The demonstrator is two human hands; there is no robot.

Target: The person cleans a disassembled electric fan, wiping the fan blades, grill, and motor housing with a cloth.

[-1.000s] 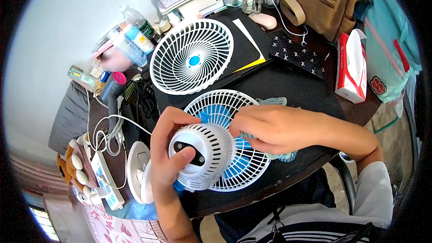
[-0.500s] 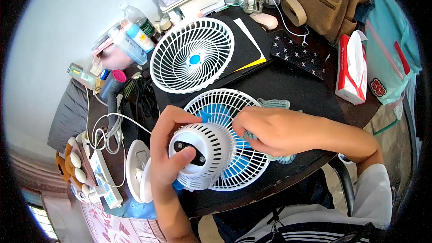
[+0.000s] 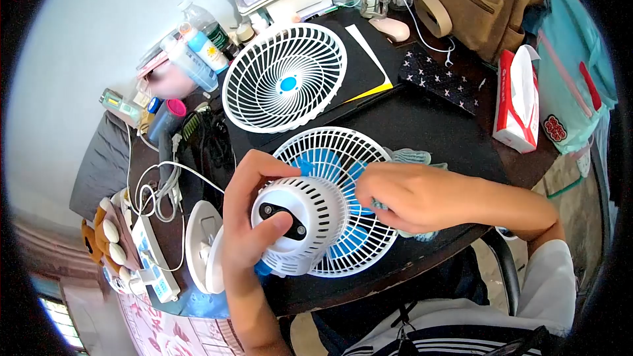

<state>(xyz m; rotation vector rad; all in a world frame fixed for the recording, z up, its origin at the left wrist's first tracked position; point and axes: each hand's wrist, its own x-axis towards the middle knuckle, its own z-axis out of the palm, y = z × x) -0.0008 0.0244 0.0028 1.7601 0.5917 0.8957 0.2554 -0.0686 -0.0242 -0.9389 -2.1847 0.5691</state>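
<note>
My left hand grips the white motor housing of a fan, its thumb on the black plate at the back. Blue blades show through the fan's rear grille. Over the grille's right side, my right hand is closed on a grey-green striped cloth, most of it hidden under the hand. Beyond the fan lies a detached white front grille with a blue centre. The white round base stands left of my left wrist.
A power strip, cables and a hair dryer lie at the left. Bottles stand at the back left. A tissue box, a patterned pouch and a brown bag are at the right.
My right hand has moved slightly right along the grille with the cloth. My left hand keeps its hold on the housing, and the fan has shifted slightly in view.
</note>
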